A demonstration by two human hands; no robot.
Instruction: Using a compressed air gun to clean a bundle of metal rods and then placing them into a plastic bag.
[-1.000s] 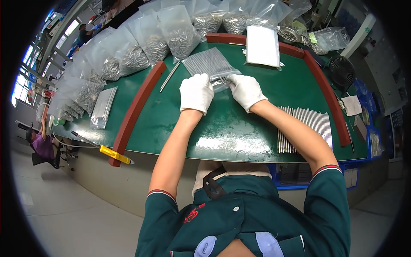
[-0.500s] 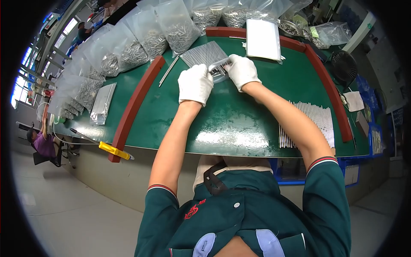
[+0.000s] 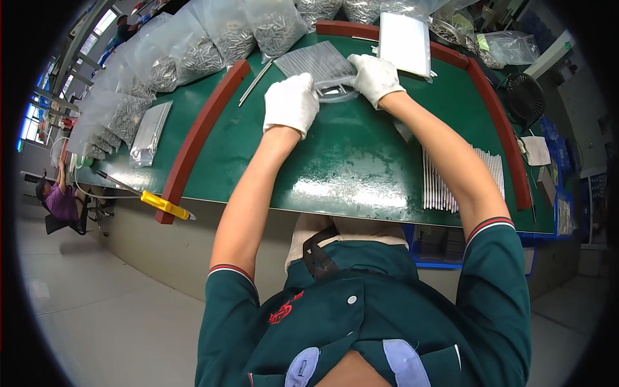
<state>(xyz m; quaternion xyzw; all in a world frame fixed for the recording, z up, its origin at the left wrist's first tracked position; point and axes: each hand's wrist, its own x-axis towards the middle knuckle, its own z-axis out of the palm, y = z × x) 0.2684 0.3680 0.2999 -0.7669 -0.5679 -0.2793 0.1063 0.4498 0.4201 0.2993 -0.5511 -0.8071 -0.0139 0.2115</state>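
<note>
A clear plastic bag (image 3: 316,62) lies flat near the far middle of the bench, with thin metal rods side by side inside it. My left hand (image 3: 291,105), in a white glove, is closed on the near left corner of the bag. The right hand (image 3: 376,79), gloved too, pinches the bag's near right corner. Between them the near edge of the plastic bulges a little toward me. Left of the bag lie a couple of loose metal rods (image 3: 255,84). A row of metal rods (image 3: 440,184) rests under my right forearm, which partly hides it.
Dark red bars (image 3: 205,132) frame the green bench (image 3: 348,155). Bags of small metal parts (image 3: 277,29) line the far left. A white stack of flat bags (image 3: 405,45) lies at the back. A yellow-handled tool (image 3: 166,206) overhangs the front edge; a black fan (image 3: 523,100) stands right.
Both hands have moved apart a little, the right one outward. The bag's near end, bunched between the gloves before, is now spread flatter. The whole view has shifted slightly.
</note>
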